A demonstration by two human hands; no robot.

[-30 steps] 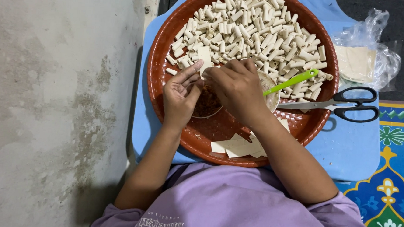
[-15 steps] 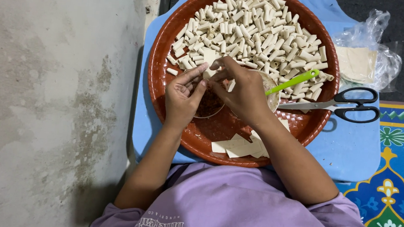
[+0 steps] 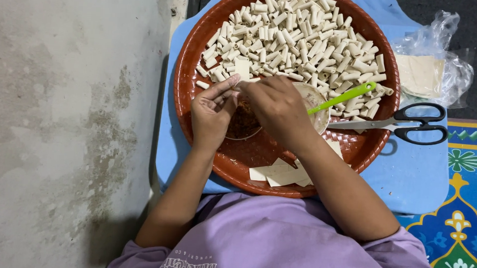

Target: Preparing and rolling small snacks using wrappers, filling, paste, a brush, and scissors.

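A small pastry wrapper (image 3: 242, 68) is pinched between the left hand (image 3: 211, 113) and right hand (image 3: 276, 111), above the filling bowl (image 3: 244, 123) on the brown tray (image 3: 186, 81). It is best rolled tightly, edges kept even, like the finished rolls (image 3: 305, 33).

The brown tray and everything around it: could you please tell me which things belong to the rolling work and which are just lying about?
In use:
left hand and right hand, pinching a wrapper square
filling bowl
green spoon
cut wrappers
finished rolls
brown tray

Lying about:
scissors
plastic bag of wrappers
blue board
patterned mat
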